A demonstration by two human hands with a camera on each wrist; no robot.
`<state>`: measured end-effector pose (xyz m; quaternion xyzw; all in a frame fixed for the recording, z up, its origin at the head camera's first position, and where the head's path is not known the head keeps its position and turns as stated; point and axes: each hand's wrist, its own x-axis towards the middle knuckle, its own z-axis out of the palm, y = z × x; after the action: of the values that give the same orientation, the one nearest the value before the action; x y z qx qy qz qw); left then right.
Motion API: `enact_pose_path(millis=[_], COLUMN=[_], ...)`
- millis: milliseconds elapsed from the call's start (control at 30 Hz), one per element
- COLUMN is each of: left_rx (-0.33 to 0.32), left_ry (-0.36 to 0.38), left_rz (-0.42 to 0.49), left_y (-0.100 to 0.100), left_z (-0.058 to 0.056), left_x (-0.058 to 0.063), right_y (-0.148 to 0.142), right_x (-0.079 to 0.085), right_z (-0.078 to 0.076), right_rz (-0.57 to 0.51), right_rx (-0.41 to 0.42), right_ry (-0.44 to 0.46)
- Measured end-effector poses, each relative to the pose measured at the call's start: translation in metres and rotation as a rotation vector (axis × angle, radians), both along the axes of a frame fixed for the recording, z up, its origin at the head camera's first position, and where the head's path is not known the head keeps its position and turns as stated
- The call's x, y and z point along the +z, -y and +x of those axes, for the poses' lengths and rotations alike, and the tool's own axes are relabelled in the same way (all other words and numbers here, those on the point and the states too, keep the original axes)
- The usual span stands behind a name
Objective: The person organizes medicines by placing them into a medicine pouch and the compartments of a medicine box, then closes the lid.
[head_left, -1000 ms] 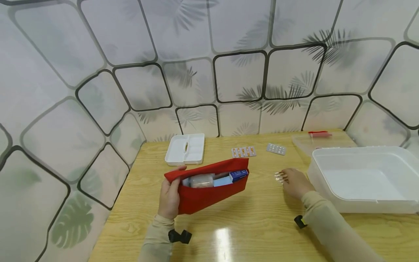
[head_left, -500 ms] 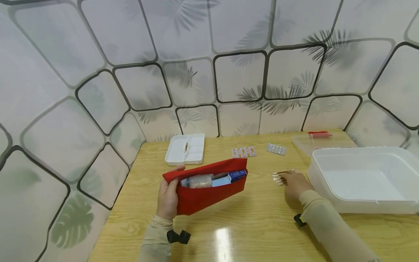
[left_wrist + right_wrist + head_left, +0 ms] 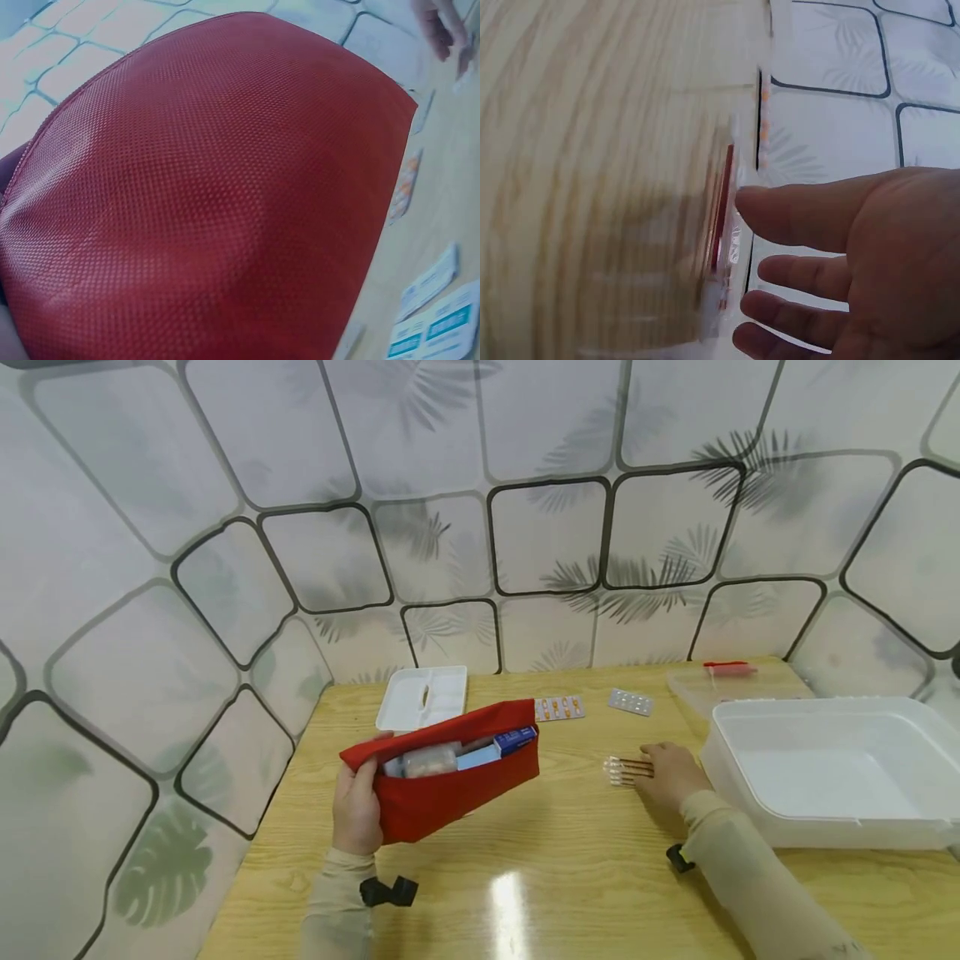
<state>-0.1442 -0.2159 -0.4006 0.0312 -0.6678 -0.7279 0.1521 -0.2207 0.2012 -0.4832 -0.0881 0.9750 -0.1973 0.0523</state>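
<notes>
My left hand (image 3: 356, 814) grips the left end of a red zip pouch (image 3: 457, 797), its mouth gaping upward. Inside show a clear-wrapped cylinder (image 3: 431, 762), a light blue item (image 3: 477, 757) and a small dark blue box (image 3: 515, 740). The pouch's woven side (image 3: 225, 180) fills most of the left wrist view. Low over the table, left of the white bin, my right hand (image 3: 667, 777) pinches a clear pack of brown-red swab sticks (image 3: 628, 770). In the right wrist view the thumb (image 3: 787, 214) meets the edge of this swab pack (image 3: 724, 210).
A large white bin (image 3: 787, 831) stands at right, a translucent lid (image 3: 690, 685) with red handle behind it. Orange capsules in a blister pack (image 3: 558, 708), a silver blister pack (image 3: 631, 702) and a white divided tray (image 3: 405, 697) lie at the back. White teal-printed packs (image 3: 442, 326) lie beyond the pouch.
The pouch has shifted left and slightly up with my left hand. My right hand has moved a little left with the swab pack, which now shows more of its sticks.
</notes>
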Motion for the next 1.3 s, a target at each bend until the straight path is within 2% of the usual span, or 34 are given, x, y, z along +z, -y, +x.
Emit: enact_pose_path(millis=[133,400,667,767,867,1000,1133,1300], left_rx=[0.063,0.16,0.185,0.179,0.154,0.077,0.03,-0.006], left_ry=[0.001,0.031,0.03,0.045,0.041,-0.008,-0.035,-0.069], left_rz=[0.02,0.063,0.075,0.082,0.071,0.067,0.069,0.066], left_y=[0.008,0.016,0.018,0.013,0.006,-0.008,-0.022,-0.036], left_z=[-0.004,-0.012,-0.019,-0.021,-0.021,-0.022,-0.023,-0.023], left_x=[0.006,0.012,0.017,0.016,0.015,0.012,0.007,0.003], right_y=[-0.002,-0.002,-0.001,-0.001,0.002,0.008,0.015,0.021], right_x=[-0.005,-0.008,-0.01,-0.012,-0.012,-0.007,0.001,0.017], right_z=[0.0,0.0,-0.003,-0.003,-0.002,0.002,0.007,0.014], right_rz=[0.009,0.023,0.02,0.03,-0.004,-0.138,-0.262,-0.379], right_rx=[0.012,0.005,0.009,0.032,0.072,0.12,0.161,0.121], right_ry=[0.023,0.003,-0.011,-0.023,-0.009,0.013,-0.023,-0.096])
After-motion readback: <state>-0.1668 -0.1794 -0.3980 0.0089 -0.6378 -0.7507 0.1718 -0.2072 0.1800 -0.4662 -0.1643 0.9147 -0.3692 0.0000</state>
